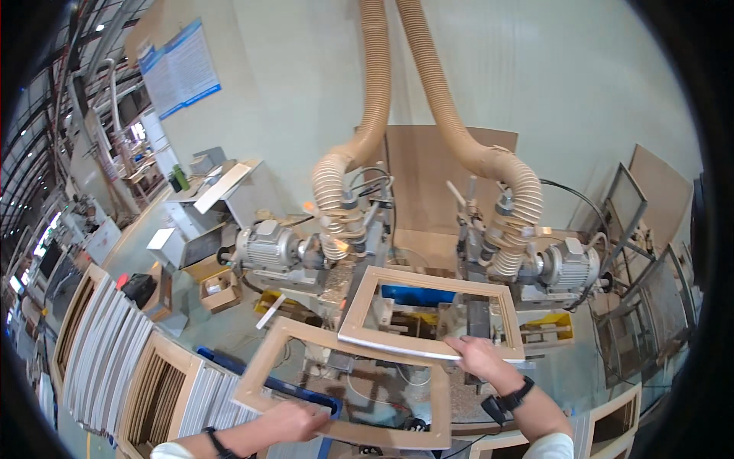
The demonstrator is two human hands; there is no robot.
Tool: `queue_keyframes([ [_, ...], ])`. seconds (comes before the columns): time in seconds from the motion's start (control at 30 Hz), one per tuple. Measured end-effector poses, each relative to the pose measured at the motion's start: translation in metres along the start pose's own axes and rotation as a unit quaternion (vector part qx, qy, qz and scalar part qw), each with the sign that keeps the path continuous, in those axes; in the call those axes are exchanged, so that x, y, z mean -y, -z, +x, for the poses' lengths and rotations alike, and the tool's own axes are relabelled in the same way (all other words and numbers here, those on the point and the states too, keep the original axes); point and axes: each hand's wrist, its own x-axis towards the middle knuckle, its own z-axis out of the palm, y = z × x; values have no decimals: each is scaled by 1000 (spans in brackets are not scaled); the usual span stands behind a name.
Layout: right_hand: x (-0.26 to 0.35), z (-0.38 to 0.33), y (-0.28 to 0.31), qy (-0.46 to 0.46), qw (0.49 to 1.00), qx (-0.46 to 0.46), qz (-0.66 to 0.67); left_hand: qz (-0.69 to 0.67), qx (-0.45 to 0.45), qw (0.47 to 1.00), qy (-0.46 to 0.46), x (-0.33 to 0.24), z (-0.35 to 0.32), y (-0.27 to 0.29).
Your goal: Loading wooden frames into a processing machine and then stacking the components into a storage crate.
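Observation:
My left hand (294, 422) grips the near edge of a rectangular wooden frame (264, 367), held low and tilted at the left. My right hand (478, 356) grips the near rail of a second, paler wooden frame (359, 302), which lies higher and partly overlaps the first one. Both frames hang above the bed of a two-headed machine (413, 306). A black band is on each wrist.
Two grey motors (264, 246) (569, 264) flank the machine, and two ribbed tan dust hoses (359, 145) (474, 145) rise from it. Stacks of wooden frames (122, 359) stand at the lower left; more frames (612, 417) lean at the lower right. A cardboard box (218, 289) sits on the floor.

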Motion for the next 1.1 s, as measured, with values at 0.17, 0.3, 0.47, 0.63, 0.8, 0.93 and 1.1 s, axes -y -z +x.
queue_keyframes([
  [0.17, -18, 70, -79, 31, 998, -28, -46, 116, 25, 979, 167, -42, -106, 67],
  [0.3, -46, 100, -109, -9, 997, -28, -70, 30, 60, 900, 431, -74, -168, 71],
  [0.47, -56, 107, -116, -24, 997, -69, -34, 119, -178, 811, 545, -105, -236, 9],
  [0.63, -49, 105, -121, 3, 994, -95, -45, 139, -256, 734, 613, -98, -267, -17],
  [0.8, -27, 98, -96, 25, 996, -77, -40, 157, -273, 686, 656, -59, -269, -29],
  [0.93, -28, 53, -57, 16, 971, -228, 67, 225, -241, 706, 627, -42, -268, -17],
  [1.1, -117, -149, -87, -345, 777, -516, 106, 285, -198, 720, 602, -39, -235, 10],
])
